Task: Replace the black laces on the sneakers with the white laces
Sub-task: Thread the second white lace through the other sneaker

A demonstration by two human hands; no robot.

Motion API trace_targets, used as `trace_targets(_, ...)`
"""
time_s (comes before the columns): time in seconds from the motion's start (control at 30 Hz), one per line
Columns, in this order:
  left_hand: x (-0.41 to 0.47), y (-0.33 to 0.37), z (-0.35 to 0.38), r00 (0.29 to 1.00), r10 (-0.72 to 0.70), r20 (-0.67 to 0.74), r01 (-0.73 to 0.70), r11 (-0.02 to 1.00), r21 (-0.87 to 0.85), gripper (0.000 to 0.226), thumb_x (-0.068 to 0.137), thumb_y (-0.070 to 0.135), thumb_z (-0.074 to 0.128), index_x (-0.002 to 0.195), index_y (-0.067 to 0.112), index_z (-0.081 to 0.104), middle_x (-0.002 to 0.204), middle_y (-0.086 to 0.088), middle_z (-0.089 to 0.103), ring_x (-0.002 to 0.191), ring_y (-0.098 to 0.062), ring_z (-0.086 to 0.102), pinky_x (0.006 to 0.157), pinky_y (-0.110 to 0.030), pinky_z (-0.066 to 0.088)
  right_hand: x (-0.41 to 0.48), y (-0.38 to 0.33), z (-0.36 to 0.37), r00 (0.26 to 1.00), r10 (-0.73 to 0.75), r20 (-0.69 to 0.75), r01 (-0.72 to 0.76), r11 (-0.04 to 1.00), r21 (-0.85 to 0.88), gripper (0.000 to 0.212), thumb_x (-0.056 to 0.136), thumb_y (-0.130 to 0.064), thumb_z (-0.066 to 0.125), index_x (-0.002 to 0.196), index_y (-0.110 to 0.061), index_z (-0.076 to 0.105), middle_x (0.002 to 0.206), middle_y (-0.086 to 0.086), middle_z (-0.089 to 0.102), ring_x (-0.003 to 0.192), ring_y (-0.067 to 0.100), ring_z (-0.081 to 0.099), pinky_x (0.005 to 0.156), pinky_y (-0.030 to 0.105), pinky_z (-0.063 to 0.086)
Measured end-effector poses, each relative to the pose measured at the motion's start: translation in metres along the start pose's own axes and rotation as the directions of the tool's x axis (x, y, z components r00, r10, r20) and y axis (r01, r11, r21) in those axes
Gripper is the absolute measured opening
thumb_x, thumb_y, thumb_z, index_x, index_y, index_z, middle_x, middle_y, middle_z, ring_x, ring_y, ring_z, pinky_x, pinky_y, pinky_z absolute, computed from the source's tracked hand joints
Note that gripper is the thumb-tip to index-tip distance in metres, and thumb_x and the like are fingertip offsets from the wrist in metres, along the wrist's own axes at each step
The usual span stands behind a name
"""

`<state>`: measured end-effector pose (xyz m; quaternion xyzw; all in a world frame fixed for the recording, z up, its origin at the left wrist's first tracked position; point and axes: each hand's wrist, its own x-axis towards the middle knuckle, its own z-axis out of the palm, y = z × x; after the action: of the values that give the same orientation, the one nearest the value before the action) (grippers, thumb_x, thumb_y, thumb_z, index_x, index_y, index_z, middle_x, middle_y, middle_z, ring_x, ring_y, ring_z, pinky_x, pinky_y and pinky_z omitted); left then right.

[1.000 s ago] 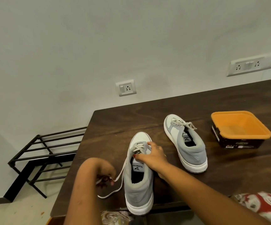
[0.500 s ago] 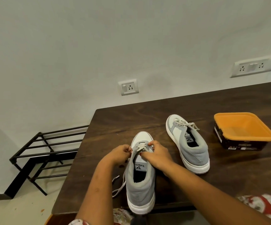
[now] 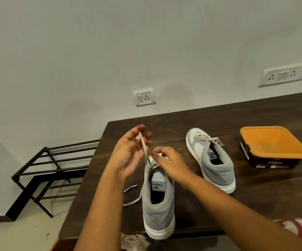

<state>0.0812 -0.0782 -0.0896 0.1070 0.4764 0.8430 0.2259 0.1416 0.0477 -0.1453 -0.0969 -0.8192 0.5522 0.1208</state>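
Two grey-and-white sneakers stand on the dark wooden table [image 3: 192, 116]. The near sneaker [image 3: 158, 201] has its heel toward me and is partly laced with a white lace [image 3: 144, 145]. My left hand [image 3: 128, 153] is raised above its toe and pinches one end of that lace, drawn up taut. My right hand [image 3: 168, 163] presses on the eyelets at the tongue, fingers curled on the lace there. The lace's other end [image 3: 130, 195] trails loose on the table, left of the shoe. The far sneaker [image 3: 213, 158] stands to the right with a white lace tied. No black lace shows.
An orange-rimmed black tub [image 3: 273, 147] sits on the table at the right. A black metal rack [image 3: 50, 171] stands on the floor left of the table. Two wall sockets are on the grey wall behind. Patterned cloth [image 3: 297, 229] lies at the lower right.
My left hand rose from the shoe's eyelets, pulling the lace end up and to the left. My right hand stayed on the tongue. The loose end on the table shifted slightly.
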Motion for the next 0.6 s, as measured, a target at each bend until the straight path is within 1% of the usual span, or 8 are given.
trace_targets(0.07, 0.002, -0.004, 0.013, 0.999, 0.053, -0.003, -0.054, 0.995, -0.08, 0.04, 0.093, -0.01, 0.035, 0.121, 0.009, 0.056, 0.1, -0.014, 0.07, 0.091, -0.018, 0.069, 0.082, -0.033, 0.057, -0.001, -0.015, -0.005, 0.992, -0.023, 0.127, -0.005, 0.977, 0.214, 0.035, 0.098, -0.033, 0.049, 0.097, -0.004, 0.069, 0.099, 0.02, 0.067, 0.089, 0.021, 0.062, 0.088, 0.038, 0.048)
trace_targets(0.13, 0.005, -0.01, 0.023, 0.992, 0.094, -0.081, -0.098, 0.994, -0.045, 0.044, 0.093, -0.011, 0.036, 0.126, 0.012, 0.052, 0.104, -0.012, 0.067, 0.097, -0.016, 0.068, 0.086, -0.029, 0.055, -0.003, -0.022, -0.01, 0.966, -0.042, 0.256, -0.026, 0.966, 0.256, 0.038, 0.099, -0.032, 0.047, 0.092, 0.001, 0.066, 0.088, 0.018, 0.067, 0.078, 0.016, 0.06, 0.076, 0.031, 0.049)
trace_targets(0.3, 0.013, -0.017, 0.01, 0.949, 0.217, -0.227, -0.137, 0.937, 0.321, 0.037, 0.093, -0.012, 0.041, 0.103, 0.015, 0.064, 0.112, -0.007, 0.061, 0.084, -0.011, 0.069, 0.067, -0.016, 0.055, 0.001, -0.016, -0.028, 0.964, 0.003, 0.265, -0.082, 0.954, 0.288, 0.027, 0.101, -0.019, 0.044, 0.082, -0.011, 0.061, 0.066, 0.001, 0.056, 0.055, 0.005, 0.051, 0.054, 0.016, 0.041)
trace_targets(0.33, 0.013, -0.017, 0.001, 0.926, 0.249, -0.284, -0.099, 0.885, 0.454, 0.033, 0.092, -0.011, 0.045, 0.1, 0.013, 0.067, 0.107, -0.008, 0.063, 0.082, -0.011, 0.069, 0.065, -0.015, 0.054, 0.004, -0.014, -0.034, 0.964, 0.015, 0.266, -0.089, 0.959, 0.27, 0.026, 0.101, -0.019, 0.045, 0.084, -0.011, 0.063, 0.063, -0.001, 0.054, 0.052, 0.004, 0.049, 0.052, 0.015, 0.039)
trace_targets(0.4, 0.013, -0.017, -0.018, 0.854, 0.34, -0.394, 0.058, 0.691, 0.72, 0.028, 0.086, -0.007, 0.053, 0.095, 0.011, 0.072, 0.09, -0.005, 0.069, 0.076, -0.011, 0.067, 0.067, -0.018, 0.055, 0.009, -0.01, -0.045, 0.961, 0.049, 0.272, -0.105, 0.976, 0.193, 0.024, 0.1, -0.019, 0.047, 0.09, -0.01, 0.067, 0.061, -0.003, 0.054, 0.05, 0.004, 0.047, 0.05, 0.016, 0.039)
trace_targets(0.47, 0.013, -0.016, -0.035, 0.812, 0.364, -0.457, 0.204, 0.556, 0.806, 0.029, 0.08, -0.005, 0.056, 0.086, 0.018, 0.074, 0.081, -0.004, 0.07, 0.079, -0.018, 0.067, 0.077, -0.031, 0.057, 0.013, -0.005, -0.051, 0.961, 0.091, 0.26, -0.124, 0.986, 0.114, 0.025, 0.1, -0.018, 0.046, 0.094, -0.008, 0.067, 0.064, -0.003, 0.058, 0.051, 0.005, 0.048, 0.048, 0.015, 0.039)
trace_targets(0.53, 0.012, -0.014, -0.046, 0.821, 0.242, -0.516, 0.373, 0.456, 0.808, 0.026, 0.081, 0.004, 0.054, 0.085, 0.022, 0.071, 0.084, -0.004, 0.07, 0.086, -0.025, 0.067, 0.084, -0.038, 0.056, 0.015, -0.001, -0.051, 0.97, 0.11, 0.217, -0.12, 0.992, 0.031, 0.025, 0.101, -0.019, 0.046, 0.096, -0.008, 0.068, 0.069, -0.003, 0.06, 0.054, 0.006, 0.049, 0.05, 0.016, 0.039)
trace_targets(0.6, 0.008, -0.012, -0.046, 0.839, 0.117, -0.532, 0.521, 0.112, 0.846, 0.022, 0.083, 0.015, 0.052, 0.095, 0.023, 0.068, 0.101, -0.007, 0.067, 0.096, -0.029, 0.064, 0.088, -0.037, 0.052, 0.016, 0.001, -0.05, 0.982, 0.083, 0.169, -0.069, 0.994, -0.086, 0.025, 0.099, -0.021, 0.049, 0.097, -0.01, 0.071, 0.071, -0.003, 0.063, 0.061, 0.009, 0.053, 0.057, 0.02, 0.043)
